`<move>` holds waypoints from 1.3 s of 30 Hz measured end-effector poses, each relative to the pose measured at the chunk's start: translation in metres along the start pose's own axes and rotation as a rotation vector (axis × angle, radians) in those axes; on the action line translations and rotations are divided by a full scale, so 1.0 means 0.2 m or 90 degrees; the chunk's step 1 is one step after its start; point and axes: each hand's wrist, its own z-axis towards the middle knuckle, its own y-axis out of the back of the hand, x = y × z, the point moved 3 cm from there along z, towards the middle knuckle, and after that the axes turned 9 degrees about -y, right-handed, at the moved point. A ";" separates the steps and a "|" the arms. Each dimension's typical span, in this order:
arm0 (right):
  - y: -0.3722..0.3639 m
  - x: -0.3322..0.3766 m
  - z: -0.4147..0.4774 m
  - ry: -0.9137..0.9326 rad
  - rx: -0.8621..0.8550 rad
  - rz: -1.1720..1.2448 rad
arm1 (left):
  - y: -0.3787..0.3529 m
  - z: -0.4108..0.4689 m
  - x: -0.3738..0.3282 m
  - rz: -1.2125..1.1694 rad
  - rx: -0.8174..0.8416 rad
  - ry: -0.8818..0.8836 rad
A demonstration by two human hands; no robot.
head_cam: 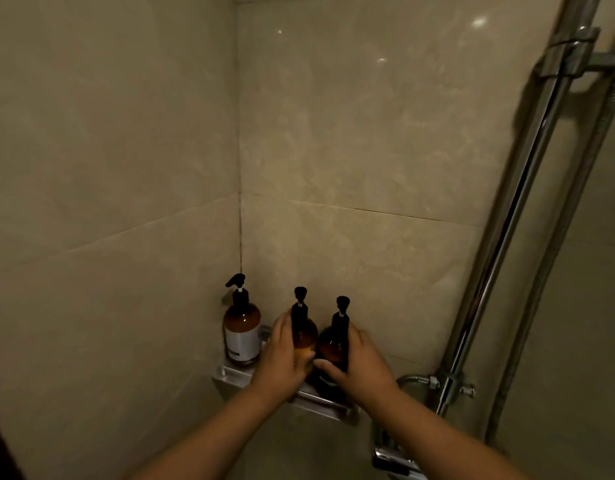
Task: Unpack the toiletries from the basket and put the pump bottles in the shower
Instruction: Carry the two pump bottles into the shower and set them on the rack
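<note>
Three amber pump bottles with black pumps stand on a metal corner shelf (230, 374) in the shower. The left bottle (242, 332) has a white label and stands alone against the wall. My left hand (282, 358) is wrapped around the middle bottle (304, 332). Beside it, my right hand (359, 367) grips the right bottle (333, 344). Both held bottles are upright, side by side, with their bases at the shelf and hidden behind my hands. The basket is out of view.
Beige tiled walls meet in the corner behind the shelf. A chrome shower riser pipe (507, 230) and a hose (562, 237) run down the right side to a mixer valve (396, 459) below the shelf's right end.
</note>
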 end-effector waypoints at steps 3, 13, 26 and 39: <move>0.02 -0.01 -0.01 -0.026 0.018 -0.003 | -0.01 -0.07 -0.01 0.025 -0.044 -0.034; 0.04 -0.03 -0.10 0.135 -0.036 -0.128 | 0.03 -0.10 -0.03 0.254 0.023 -0.113; -0.02 0.07 -0.05 0.116 -0.040 -0.151 | 0.18 -0.06 0.01 0.429 0.075 -0.149; -0.17 0.17 -0.04 0.108 -0.109 -0.139 | 0.20 -0.05 0.11 0.481 0.052 -0.095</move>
